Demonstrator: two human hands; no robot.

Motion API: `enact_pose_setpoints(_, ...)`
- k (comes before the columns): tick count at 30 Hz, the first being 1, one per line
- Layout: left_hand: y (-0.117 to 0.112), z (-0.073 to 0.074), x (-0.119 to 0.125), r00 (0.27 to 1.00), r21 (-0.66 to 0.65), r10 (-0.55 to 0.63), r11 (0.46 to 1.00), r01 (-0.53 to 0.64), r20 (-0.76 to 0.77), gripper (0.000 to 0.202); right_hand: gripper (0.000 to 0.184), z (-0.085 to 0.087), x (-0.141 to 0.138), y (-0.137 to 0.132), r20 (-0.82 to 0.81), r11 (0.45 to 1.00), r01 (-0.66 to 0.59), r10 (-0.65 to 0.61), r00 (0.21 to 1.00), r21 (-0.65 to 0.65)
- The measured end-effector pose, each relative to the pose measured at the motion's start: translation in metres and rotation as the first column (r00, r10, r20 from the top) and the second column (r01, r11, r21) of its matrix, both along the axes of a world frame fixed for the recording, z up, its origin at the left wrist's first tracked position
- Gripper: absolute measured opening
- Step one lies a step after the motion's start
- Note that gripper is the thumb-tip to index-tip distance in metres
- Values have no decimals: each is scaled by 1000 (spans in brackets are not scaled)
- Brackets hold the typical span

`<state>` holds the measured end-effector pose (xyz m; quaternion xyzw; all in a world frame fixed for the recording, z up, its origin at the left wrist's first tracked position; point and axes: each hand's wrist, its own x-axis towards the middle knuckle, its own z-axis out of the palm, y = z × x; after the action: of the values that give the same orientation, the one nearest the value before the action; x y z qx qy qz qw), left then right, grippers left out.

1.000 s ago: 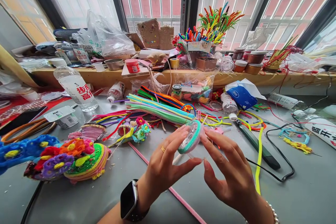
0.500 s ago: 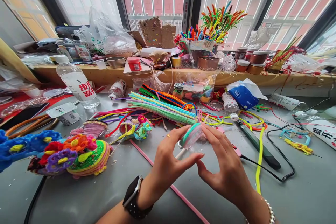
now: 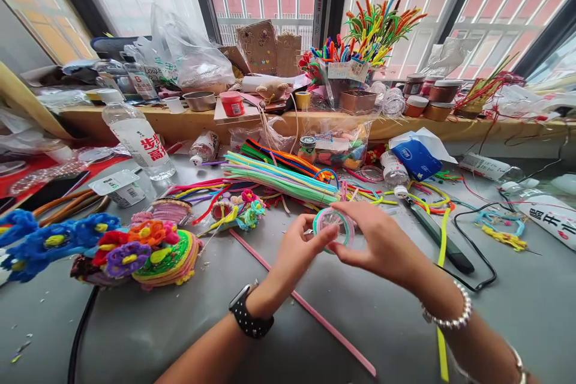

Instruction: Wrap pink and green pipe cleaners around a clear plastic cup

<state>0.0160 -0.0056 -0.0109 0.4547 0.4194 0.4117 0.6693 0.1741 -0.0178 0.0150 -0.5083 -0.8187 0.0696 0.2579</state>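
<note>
A grey worktable (image 3: 382, 324) carries craft clutter. At 12 o'clock of the hands lies a bundle of pastel green and lilac pipe cleaners (image 3: 281, 179); at 9 o'clock sits a stack of coiled discs topped with orange, purple and red pipe-cleaner flowers (image 3: 150, 252). A long pink pipe cleaner (image 3: 310, 309) runs across the table under the left wrist, toward 5 o'clock. At 3 o'clock lie a black rod-shaped tool (image 3: 438, 240) with its black cable (image 3: 481, 279) and a neon yellow pipe cleaner (image 3: 443, 252). A clear plastic water bottle with red lettering (image 3: 137, 138) stands at 10 o'clock. Nothing lies between the hands and the camera.

Compared with 1 second ago, both hands have moved farther from the camera and closer together, and the held ring now shows its open face rather than its edge.

The left hand (image 3: 299, 252) and right hand (image 3: 382, 240) both pinch a small clear round ring wrapped in green and pink pipe cleaner (image 3: 333, 227), held above the table at centre. Left thumb and forefinger close on its lower left rim; the right fingers curl over its top and right rim.
</note>
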Motion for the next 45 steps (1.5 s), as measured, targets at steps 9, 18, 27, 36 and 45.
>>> enact_pose_setpoints(9,14,8,-11,930,-323,79,945,45,359,26,38,75,3,77,210,906,-155,253,944,-395)
enact_pose_setpoints(18,16,11,-12,904,-359,125,933,33,409,24,39,85,-17,91,292,828,-198,394,872,-525)
enact_pose_setpoints(27,18,9,-13,899,-437,193,899,-2,392,37,50,85,-14,97,303,791,-183,421,855,-583)
enact_pose_setpoints(36,23,12,-16,894,-446,218,895,-23,392,35,71,82,-13,100,253,808,-197,390,886,-555)
enact_pose_setpoints(45,21,11,-15,901,-382,195,923,-36,387,26,66,78,-8,100,223,802,-230,407,886,-551)
